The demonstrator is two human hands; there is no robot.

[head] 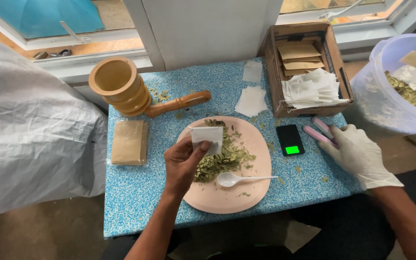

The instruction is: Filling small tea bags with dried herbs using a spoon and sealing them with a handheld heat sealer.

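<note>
Nearest the camera, a bare left hand (183,163) is raised over a pink plate (246,192); its grip is closed on a small white paper sachet (207,137), pinched between thumb and fingers and held upright above the plate. On the plate a heap of dried green leaves (222,159) is spread, with a white plastic spoon (239,179) laid beside it, bowl to the left. The right hand (357,154), in a white glove, is rested on the bench (136,192), which is covered in blue speckled cloth; its fingers are laid on a pink pen-like tool (316,134), and whether that grip is closed around the tool cannot be told. Just left of it a small black pocket scale (290,139) with a lit green display is set. Behind, an open cardboard box (333,53) is filled with brown envelopes at the back and a stack of white sachets (311,89) in front. At the right edge a translucent plastic tub (386,86) is seen, holding more dried leaves. Loose white sachets (251,98) are scattered by the box. At the left a wooden mortar (119,86) is stood, its pestle (179,103) laid beside it, and a flat packet of brown envelopes (128,142) is placed near.
</note>
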